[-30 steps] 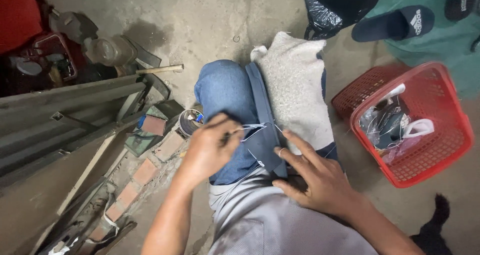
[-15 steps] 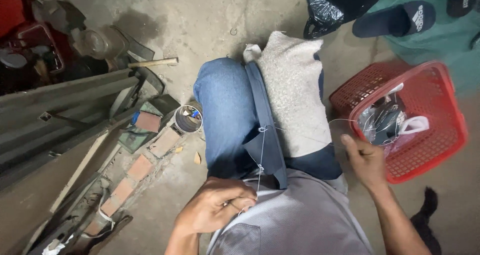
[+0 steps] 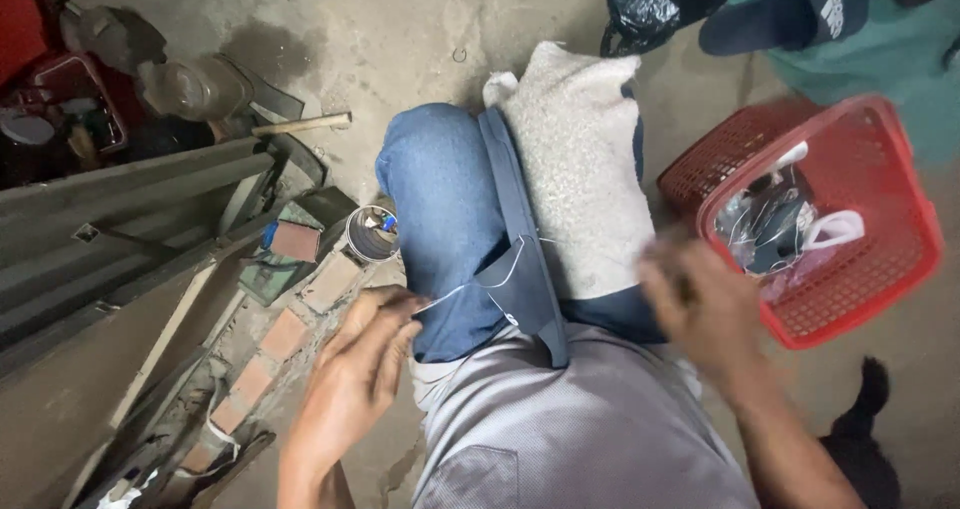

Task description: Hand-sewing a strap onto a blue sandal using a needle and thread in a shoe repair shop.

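Observation:
A navy strap (image 3: pixel 522 269) lies over my blue-jeaned knee (image 3: pixel 440 189), beside a pale knitted cloth (image 3: pixel 580 159) on the other leg. A white thread (image 3: pixel 470 287) runs from the strap down to my left hand (image 3: pixel 355 379), whose fingertips pinch it at the left side of the knee. My right hand (image 3: pixel 700 309) is blurred, hovering by the lower edge of the knitted cloth, close to the red basket; what it holds is unclear.
A red plastic basket (image 3: pixel 880 299) with bags and cords stands at right. A small tin (image 3: pixel 371 234), bricks (image 3: pixel 285 334) and grey metal sheets (image 3: pixel 120 219) lie at left. A wooden handle (image 3: pixel 300 124), black bag (image 3: pixel 650 9) and dark sandal (image 3: pixel 790 14) lie beyond.
My left hand slid from my lap to the left side of the knee, drawing the thread out. My right hand came back from beside the basket toward the knitted cloth.

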